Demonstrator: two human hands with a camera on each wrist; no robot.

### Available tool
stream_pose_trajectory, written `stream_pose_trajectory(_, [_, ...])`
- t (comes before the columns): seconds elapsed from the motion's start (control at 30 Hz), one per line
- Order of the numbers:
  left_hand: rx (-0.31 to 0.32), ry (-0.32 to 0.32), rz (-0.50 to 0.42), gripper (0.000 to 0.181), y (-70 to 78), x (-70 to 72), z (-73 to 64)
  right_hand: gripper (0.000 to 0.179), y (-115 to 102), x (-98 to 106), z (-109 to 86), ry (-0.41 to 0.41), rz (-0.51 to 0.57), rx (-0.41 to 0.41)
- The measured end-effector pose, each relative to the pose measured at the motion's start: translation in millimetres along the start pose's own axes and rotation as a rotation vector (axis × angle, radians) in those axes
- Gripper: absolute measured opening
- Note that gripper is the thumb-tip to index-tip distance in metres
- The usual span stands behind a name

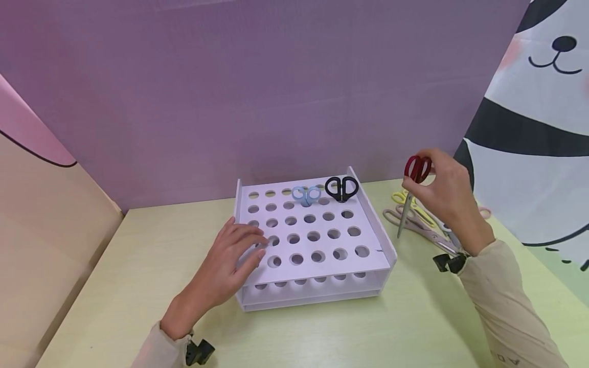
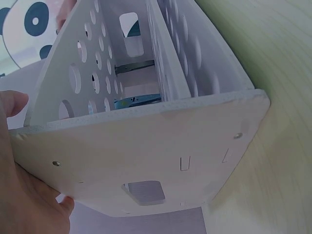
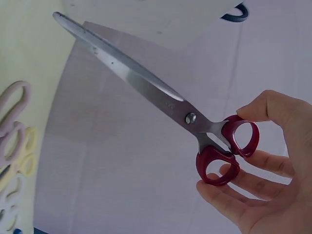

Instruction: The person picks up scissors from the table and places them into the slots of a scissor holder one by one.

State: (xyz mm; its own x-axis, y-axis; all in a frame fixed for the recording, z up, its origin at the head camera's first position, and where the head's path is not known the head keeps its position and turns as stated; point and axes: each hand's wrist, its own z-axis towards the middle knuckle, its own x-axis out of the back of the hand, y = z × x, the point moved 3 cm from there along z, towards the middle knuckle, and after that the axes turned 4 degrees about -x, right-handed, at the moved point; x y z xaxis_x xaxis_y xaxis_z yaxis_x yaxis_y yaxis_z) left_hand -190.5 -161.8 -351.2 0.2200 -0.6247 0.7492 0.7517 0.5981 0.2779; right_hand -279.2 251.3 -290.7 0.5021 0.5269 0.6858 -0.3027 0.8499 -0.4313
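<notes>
My right hand (image 1: 444, 186) holds a pair of red-handled scissors (image 3: 161, 92) by its finger loops, to the right of a white rack (image 1: 303, 266) with rows of round holes. The blades are closed together and point down beside the rack. My left hand (image 1: 232, 260) rests over the rack's left edge, thumb and index finger reaching above the top board. In the back rows stand light-blue scissors (image 1: 306, 196) and black-handled scissors (image 1: 342, 189), handles up. Through the rack's open front in the left wrist view, blue-green blades (image 2: 139, 101) show below the holes.
Several scissors lie piled on the pale table (image 1: 331, 337) right of the rack, among them yellow-handled scissors (image 1: 421, 209) and mauve-handled scissors (image 1: 414, 225). A purple backdrop (image 1: 294, 92) stands behind the table, and a panda-printed panel (image 1: 543, 168) borders the right side.
</notes>
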Motion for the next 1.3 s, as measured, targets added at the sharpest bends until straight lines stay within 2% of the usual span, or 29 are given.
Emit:
stream_pose_trajectory(0.13, [0.003, 0.004, 0.000, 0.024, -0.4, -0.9, -1.1, 0.052, -11, 4, -1.4, 0.024, 0.009, 0.027])
stream_pose_trajectory(0.4, [0.006, -0.007, -0.003, 0.024, -1.5, -2.5, -1.7, 0.052, -34, 15, -9.3, 0.126, 0.007, 0.089])
stream_pose_trajectory(0.7, [-0.003, -0.001, 0.005, 0.024, -0.6, -1.6, -0.7, 0.057, -54, 25, -16.8, 0.188, 0.040, 0.154])
stream_pose_trajectory(1.0, [-0.014, 0.006, 0.006, 0.025, -1.6, -2.5, 0.9, 0.054, -75, 41, -22.6, 0.236, 0.059, 0.257])
stream_pose_trajectory(1.3, [-0.010, 0.014, 0.009, 0.024, -2.5, -3.4, -0.3, 0.055, -93, 51, -25.4, 0.310, 0.101, 0.308])
